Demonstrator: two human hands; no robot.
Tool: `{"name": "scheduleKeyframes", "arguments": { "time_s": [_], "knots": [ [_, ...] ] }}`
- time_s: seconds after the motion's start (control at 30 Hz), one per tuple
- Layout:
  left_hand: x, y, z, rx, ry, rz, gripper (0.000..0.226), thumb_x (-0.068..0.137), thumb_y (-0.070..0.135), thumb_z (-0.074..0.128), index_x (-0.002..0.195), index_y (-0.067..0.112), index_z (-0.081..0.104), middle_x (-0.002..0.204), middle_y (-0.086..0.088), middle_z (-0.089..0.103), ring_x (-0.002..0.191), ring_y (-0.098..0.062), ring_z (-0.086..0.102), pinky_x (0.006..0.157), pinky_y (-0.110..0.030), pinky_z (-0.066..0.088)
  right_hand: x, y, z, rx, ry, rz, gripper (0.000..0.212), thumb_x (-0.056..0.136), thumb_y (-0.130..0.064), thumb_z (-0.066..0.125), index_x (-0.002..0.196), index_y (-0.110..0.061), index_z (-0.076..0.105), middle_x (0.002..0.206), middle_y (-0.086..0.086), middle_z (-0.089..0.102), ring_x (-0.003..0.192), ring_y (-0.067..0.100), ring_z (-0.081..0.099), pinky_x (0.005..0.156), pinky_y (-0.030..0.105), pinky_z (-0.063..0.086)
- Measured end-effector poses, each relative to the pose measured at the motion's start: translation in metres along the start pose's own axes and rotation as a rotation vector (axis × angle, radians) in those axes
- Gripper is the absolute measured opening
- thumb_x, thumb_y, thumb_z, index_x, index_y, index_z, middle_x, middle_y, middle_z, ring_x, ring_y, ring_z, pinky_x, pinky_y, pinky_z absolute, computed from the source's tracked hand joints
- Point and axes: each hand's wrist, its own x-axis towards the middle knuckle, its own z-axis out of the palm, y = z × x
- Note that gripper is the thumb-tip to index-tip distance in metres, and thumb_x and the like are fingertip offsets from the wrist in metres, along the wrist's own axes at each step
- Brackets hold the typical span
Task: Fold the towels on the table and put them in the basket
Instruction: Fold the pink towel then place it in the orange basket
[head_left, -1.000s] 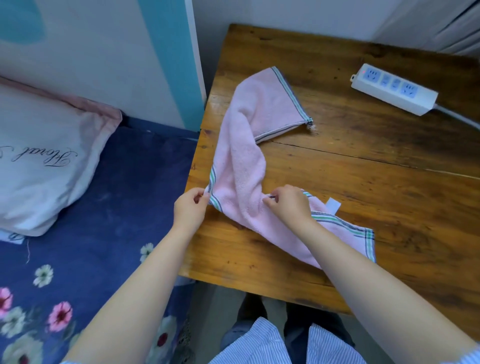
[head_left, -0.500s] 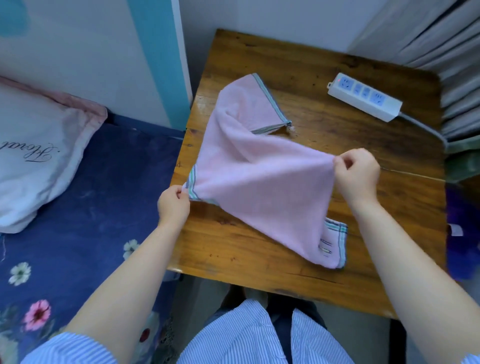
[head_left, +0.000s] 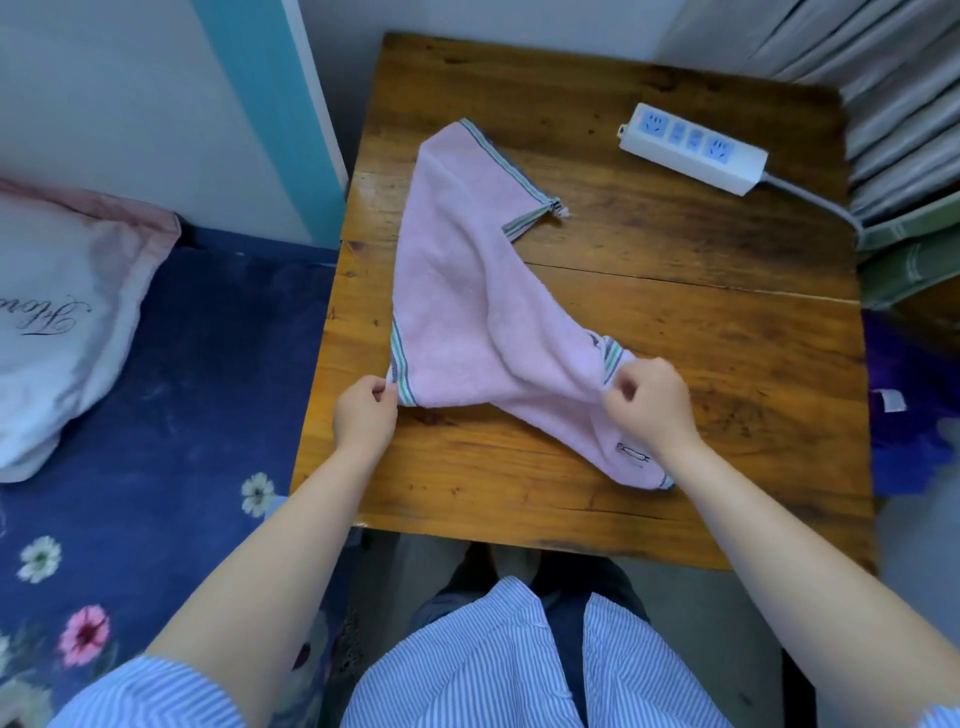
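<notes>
Towel (head_left: 457, 306) corners between pinching fingers (head_left: 382, 393)

A white rectangular power strip (head_left: 693, 154) with blue sockets lies on the brown wooden tabletop (head_left: 675, 322), near its far right corner, its grey cable (head_left: 815, 200) running off the right edge. Left of the tabletop lies a navy bedsheet (head_left: 171, 415) printed with flowers, and a white pillow (head_left: 57, 312) with black script rests on it. Grey pleated curtains (head_left: 883, 104) hang beyond the tabletop's right side.
</notes>
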Motion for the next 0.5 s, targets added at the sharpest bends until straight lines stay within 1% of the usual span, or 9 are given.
{"name": "scheduleKeyframes", "arguments": {
  "time_s": [0.03, 0.07, 0.1, 0.17, 0.2, 0.27, 0.33, 0.4, 0.5],
  "knots": [
    [0.0, -0.002, -0.001, 0.003, -0.001, 0.003, 0.019, 0.097, 0.018, 0.043, 0.094, 0.007, 0.058, 0.085, -0.004, 0.054, 0.079, -0.02, 0.046, 0.055, -0.027, 0.031, 0.007, -0.001, -0.003, 0.072, 0.105, 0.022, 0.036, 0.065, -0.031, 0.03, 0.053, -0.004, 0.05, 0.056, 0.015, 0.052, 0.066, 0.026, 0.041, 0.054, 0.027, 0.02],
    [0.0, -0.004, -0.001, 0.009, 0.0, 0.004, 0.021, 0.097, 0.018, 0.043, 0.098, 0.006, 0.06, 0.087, -0.004, 0.055, 0.08, -0.019, 0.047, 0.056, -0.026, 0.032, 0.016, -0.003, -0.005, 0.089, 0.175, 0.049, 0.038, 0.07, -0.027, 0.033, 0.064, 0.002, 0.058, 0.068, 0.02, 0.059, 0.073, 0.029, 0.045, 0.06, 0.027, 0.025],
    [-0.001, -0.006, 0.0, 0.011, 0.002, 0.002, 0.022, 0.097, 0.017, 0.043, 0.1, 0.004, 0.061, 0.088, -0.004, 0.055, 0.08, -0.019, 0.047, 0.056, -0.026, 0.032, 0.026, -0.005, -0.007, 0.053, 0.188, 0.098, 0.035, 0.078, -0.022, 0.039, 0.079, 0.004, 0.063, 0.084, 0.021, 0.064, 0.085, 0.033, 0.049, 0.068, 0.028, 0.03],
    [0.001, -0.008, 0.001, 0.0, 0.011, 0.004, 0.023, 0.097, 0.017, 0.044, 0.101, 0.003, 0.062, 0.088, -0.003, 0.056, 0.08, -0.018, 0.048, 0.054, -0.025, 0.032, 0.045, -0.009, -0.006, -0.038, 0.074, 0.207, 0.029, 0.091, -0.017, 0.043, 0.104, -0.002, 0.064, 0.108, 0.017, 0.065, 0.111, 0.035, 0.046, 0.088, 0.034, 0.037],
    [0.001, -0.008, 0.002, -0.005, 0.014, 0.005, 0.023, 0.097, 0.016, 0.044, 0.101, 0.002, 0.062, 0.088, -0.003, 0.056, 0.08, -0.018, 0.048, 0.053, -0.024, 0.032, 0.051, -0.012, -0.003, -0.083, -0.011, 0.249, 0.03, 0.094, -0.02, 0.041, 0.109, -0.005, 0.063, 0.113, 0.015, 0.064, 0.117, 0.034, 0.042, 0.094, 0.036, 0.036],
    [0.0, -0.008, 0.002, -0.009, 0.02, 0.013, 0.023, 0.097, 0.016, 0.044, 0.101, 0.003, 0.062, 0.087, -0.003, 0.056, 0.08, -0.018, 0.048, 0.053, -0.023, 0.032, 0.061, -0.017, 0.002, -0.193, -0.156, 0.295, 0.034, 0.095, -0.029, 0.041, 0.105, -0.01, 0.067, 0.11, 0.013, 0.064, 0.119, 0.032, 0.038, 0.096, 0.037, 0.034],
    [-0.001, -0.007, 0.002, -0.028, 0.022, 0.013, 0.023, 0.097, 0.016, 0.044, 0.1, 0.003, 0.062, 0.088, -0.003, 0.056, 0.081, -0.018, 0.049, 0.058, -0.025, 0.033, 0.063, -0.025, 0.005, -0.257, -0.237, 0.303, 0.033, 0.092, -0.034, 0.046, 0.095, -0.013, 0.071, 0.101, 0.009, 0.064, 0.117, 0.029, 0.038, 0.094, 0.035, 0.032],
    [-0.002, -0.006, 0.0, -0.044, 0.027, 0.015, 0.022, 0.096, 0.016, 0.044, 0.098, 0.004, 0.062, 0.088, -0.003, 0.056, 0.081, -0.018, 0.049, 0.063, -0.025, 0.034, 0.062, -0.029, 0.007, -0.229, -0.262, 0.312, 0.026, 0.09, -0.032, 0.05, 0.091, -0.015, 0.07, 0.096, 0.007, 0.062, 0.118, 0.028, 0.038, 0.094, 0.036, 0.03],
    [-0.002, -0.005, -0.005, -0.073, 0.047, 0.019, 0.02, 0.096, 0.015, 0.044, 0.096, 0.006, 0.062, 0.088, -0.003, 0.055, 0.082, -0.018, 0.048, 0.058, -0.024, 0.034, 0.06, -0.029, 0.005, -0.157, -0.201, 0.302, 0.02, 0.09, -0.024, 0.051, 0.09, -0.016, 0.07, 0.097, 0.007, 0.064, 0.113, 0.028, 0.043, 0.094, 0.036, 0.032]
  ]
}}
